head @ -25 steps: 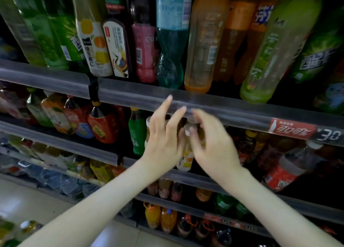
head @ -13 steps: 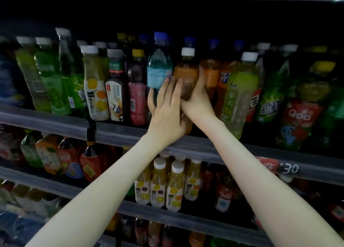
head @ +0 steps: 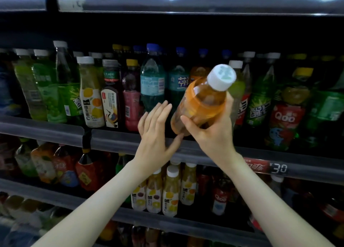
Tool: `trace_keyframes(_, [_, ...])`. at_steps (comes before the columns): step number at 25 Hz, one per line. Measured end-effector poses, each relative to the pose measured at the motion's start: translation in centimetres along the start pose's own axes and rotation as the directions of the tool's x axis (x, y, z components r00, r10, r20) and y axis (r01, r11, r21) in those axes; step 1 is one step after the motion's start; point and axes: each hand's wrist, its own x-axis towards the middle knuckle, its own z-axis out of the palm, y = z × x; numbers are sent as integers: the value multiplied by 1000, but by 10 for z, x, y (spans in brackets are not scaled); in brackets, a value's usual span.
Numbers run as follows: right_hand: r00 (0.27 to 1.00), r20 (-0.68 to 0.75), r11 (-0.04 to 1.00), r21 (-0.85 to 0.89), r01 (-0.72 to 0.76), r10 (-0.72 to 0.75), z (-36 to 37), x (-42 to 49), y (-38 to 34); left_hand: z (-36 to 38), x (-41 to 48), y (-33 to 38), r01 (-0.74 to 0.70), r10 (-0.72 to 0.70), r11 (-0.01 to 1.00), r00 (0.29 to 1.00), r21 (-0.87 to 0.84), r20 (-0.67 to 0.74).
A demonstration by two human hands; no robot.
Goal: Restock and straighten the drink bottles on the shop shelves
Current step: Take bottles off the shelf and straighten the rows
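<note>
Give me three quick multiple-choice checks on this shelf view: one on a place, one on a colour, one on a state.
1. Where is the clear plastic bottle of amber drink?
A. Upright in the shelf row.
B. Tilted in the right hand.
C. Lying on the floor.

2. What colour is its round screw cap?
A. Blue.
B. Yellow.
C. White.

3. How is the left hand?
A. Open and straight.
B. Gripping a green bottle.
C. Out of view.

Answers:
1 B, that hand wraps its body.
2 C, the cap faces the camera.
3 A, it is spread straight beside the bottle.
</note>
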Motion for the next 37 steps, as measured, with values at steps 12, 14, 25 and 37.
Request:
trace_keyframes(12, [909, 151, 921, -29, -388, 388, -101, -67, -12, -3, 13, 65, 144, 231, 878, 708, -457, 667])
trace_keyframes(14, [891, 66, 893, -52, -446, 449, -117, -63, -8, 11, 15, 64, 36, 165, 926, 857, -376, 488])
trace_keyframes(25, [827, -60, 816, -138, -562, 559, -165, -59, -2, 98, 121, 93, 504, -449, 850, 845, -152, 290])
trace_keyframes(37, [658, 331, 720, -111, -685, 677, -138, -131, 13, -16, 29, 132, 169, -245, 945, 933, -280, -264])
